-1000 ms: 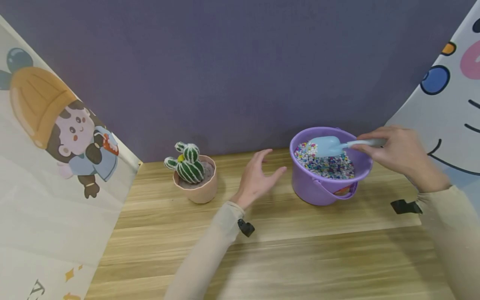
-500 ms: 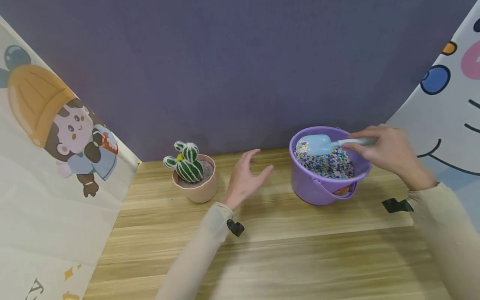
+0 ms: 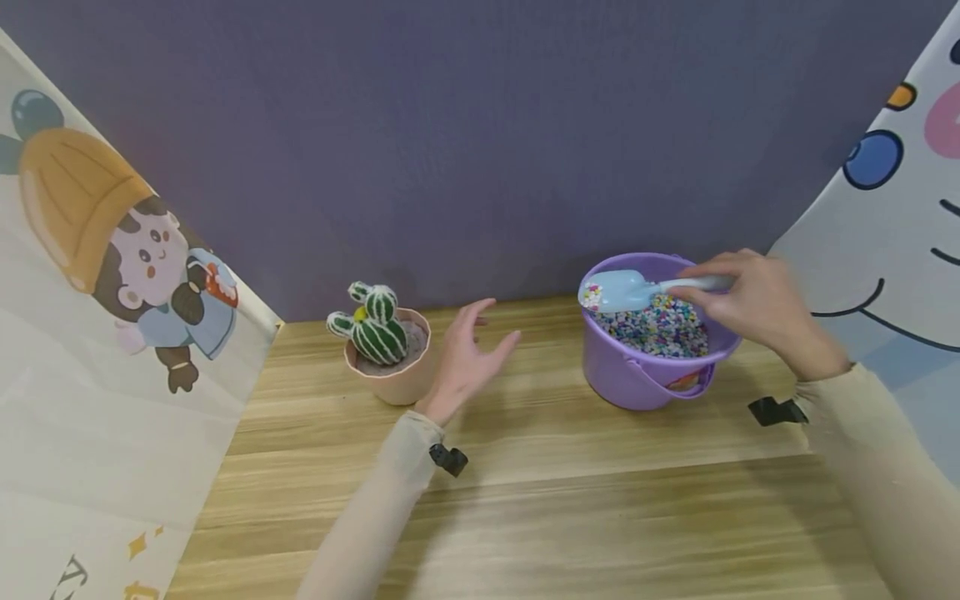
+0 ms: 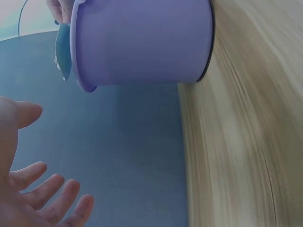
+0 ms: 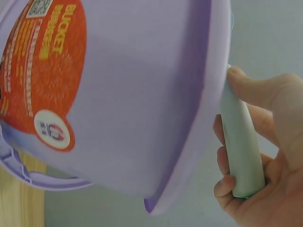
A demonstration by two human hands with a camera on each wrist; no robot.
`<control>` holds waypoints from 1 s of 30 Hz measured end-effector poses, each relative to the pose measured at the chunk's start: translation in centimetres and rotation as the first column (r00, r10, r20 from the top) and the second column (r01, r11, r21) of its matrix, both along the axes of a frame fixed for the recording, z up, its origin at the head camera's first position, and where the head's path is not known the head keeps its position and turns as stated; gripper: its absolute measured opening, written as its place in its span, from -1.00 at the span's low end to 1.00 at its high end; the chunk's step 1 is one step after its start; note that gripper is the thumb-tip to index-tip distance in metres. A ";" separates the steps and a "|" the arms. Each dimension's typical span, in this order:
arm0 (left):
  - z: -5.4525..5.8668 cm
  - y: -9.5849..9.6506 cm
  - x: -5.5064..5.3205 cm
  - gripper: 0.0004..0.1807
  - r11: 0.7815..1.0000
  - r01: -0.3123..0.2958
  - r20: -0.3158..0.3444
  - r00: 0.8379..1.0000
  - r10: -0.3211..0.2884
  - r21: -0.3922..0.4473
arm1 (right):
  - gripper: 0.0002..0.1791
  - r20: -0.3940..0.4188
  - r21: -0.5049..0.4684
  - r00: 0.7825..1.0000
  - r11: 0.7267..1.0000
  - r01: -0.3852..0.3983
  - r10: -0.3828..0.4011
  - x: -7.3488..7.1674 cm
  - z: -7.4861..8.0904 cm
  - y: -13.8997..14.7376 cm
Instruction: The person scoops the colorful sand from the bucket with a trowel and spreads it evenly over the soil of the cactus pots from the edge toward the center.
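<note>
My right hand grips the handle of a light-blue toy shovel, its fingers wrapped round it in the right wrist view. The shovel's blade lies over the left part of the mouth of a purple bucket and carries a small heap of coloured beads at its tip. Many more multicoloured beads fill the lower part of the bucket. My left hand holds nothing; its fingers and thumb are spread apart between the bucket and a potted cactus. The knitted-looking cactus stands in a pinkish pot to its left.
A wooden tabletop lies under everything. Close behind the bucket and pot rises a dark grey-blue back panel. Printed side panels close in the left and right. The bucket's purple carrying handle hangs down at its front.
The shovel has moved left across the bucket's mouth with my right hand, its tip now at the left rim. My left hand has moved left, closer to the cactus pot.
</note>
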State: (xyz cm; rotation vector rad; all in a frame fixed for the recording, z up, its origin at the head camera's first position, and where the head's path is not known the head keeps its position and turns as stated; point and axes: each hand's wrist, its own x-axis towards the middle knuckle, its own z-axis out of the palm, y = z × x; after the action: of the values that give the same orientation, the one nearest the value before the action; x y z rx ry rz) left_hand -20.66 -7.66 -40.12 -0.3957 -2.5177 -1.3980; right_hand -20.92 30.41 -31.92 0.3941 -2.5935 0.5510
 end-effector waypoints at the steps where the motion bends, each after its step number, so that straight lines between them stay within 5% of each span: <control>1: 0.0 -0.2 0.0 -0.26 1.000 -0.003 -0.002 1.000 0.003 0.003 | -0.67 0.003 -0.007 1.000 1.000 -0.006 0.006 0.0 0.0 -0.2; 25: 0.2 -5.8 1.5 -0.41 0.986 -0.154 -0.099 0.984 0.147 -0.068 | -0.71 -0.095 -0.069 0.989 0.990 -0.119 0.112 -0.1 -0.2 -4.2; 30: -0.1 -7.1 1.9 -0.46 0.982 -0.183 -0.122 0.977 0.176 -0.050 | -0.65 -0.057 -0.082 0.993 0.991 -0.110 0.105 0.0 -0.1 -4.9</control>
State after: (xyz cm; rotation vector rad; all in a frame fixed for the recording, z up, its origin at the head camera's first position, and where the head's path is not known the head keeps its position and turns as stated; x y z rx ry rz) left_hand -18.73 -14.72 -40.22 -0.2464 -2.4375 -1.1974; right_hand -20.90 25.48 -32.01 0.5155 -2.4995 0.6763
